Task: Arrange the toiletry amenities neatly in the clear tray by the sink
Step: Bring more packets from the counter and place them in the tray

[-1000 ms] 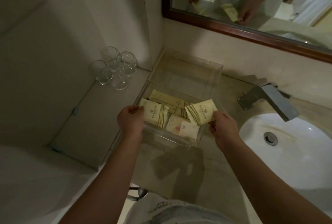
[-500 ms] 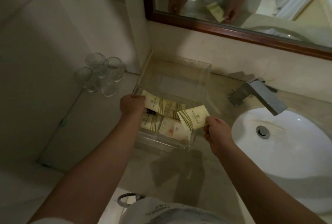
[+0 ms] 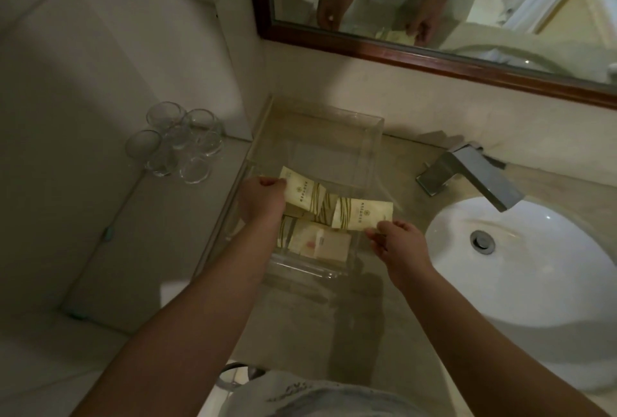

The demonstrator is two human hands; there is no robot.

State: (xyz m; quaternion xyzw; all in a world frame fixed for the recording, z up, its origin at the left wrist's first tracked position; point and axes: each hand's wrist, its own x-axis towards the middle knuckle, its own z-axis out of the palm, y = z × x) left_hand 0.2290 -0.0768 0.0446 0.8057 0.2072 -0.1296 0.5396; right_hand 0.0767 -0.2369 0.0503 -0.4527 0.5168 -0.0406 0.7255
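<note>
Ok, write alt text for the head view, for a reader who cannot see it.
A person's left hand holds one packet and the right hand pinches a second packet above a clear tray with more packets in it, on a counter beside a white sink. Glasses stand to the left; a mirror hangs above.

The light around me is dim and warm. A mirror in a dark wood frame hangs at one o'clock above the pale stone surface. The white sink sits at three o'clock, with a square metal faucet at its far rim. Pale wall tiles fill nine to eleven o'clock. Clear drinking glasses cluster on a ledge at ten o'clock.
</note>
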